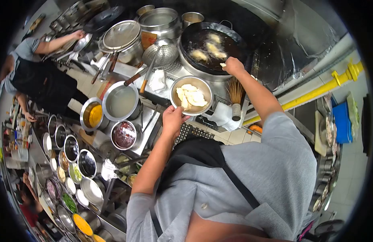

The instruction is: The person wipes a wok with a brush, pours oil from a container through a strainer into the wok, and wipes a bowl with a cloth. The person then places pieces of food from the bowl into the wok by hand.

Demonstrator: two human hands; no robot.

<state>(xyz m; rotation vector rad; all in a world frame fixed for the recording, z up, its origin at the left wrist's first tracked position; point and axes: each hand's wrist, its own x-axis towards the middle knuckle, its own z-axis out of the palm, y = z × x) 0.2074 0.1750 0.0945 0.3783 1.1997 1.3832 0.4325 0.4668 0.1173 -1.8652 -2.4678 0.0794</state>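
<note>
My left hand (173, 121) grips the near rim of a metal bowl (208, 92), thumb over the edge. Several pale, batter-coated pieces (191, 97) lie in it. My right hand (235, 66) is at the near right rim of a dark wok (189, 35), its fingers closed on a small pale piece of food (223, 65); most of that piece is hidden by the fingers. In the wok's dark oil, several battered pieces (214, 49) are bubbling. A bamboo wok brush (235, 94) stands below my right forearm, beside a white cloth (222, 115).
Left of the bowl, a perforated skimmer (160, 54) rests with its handle toward me. Pots of pale liquid (121, 101) and dark red sauce (124, 134) stand nearby. A co-worker in a black apron (41, 80) works at far left. A yellow pipe (315, 89) runs along the right.
</note>
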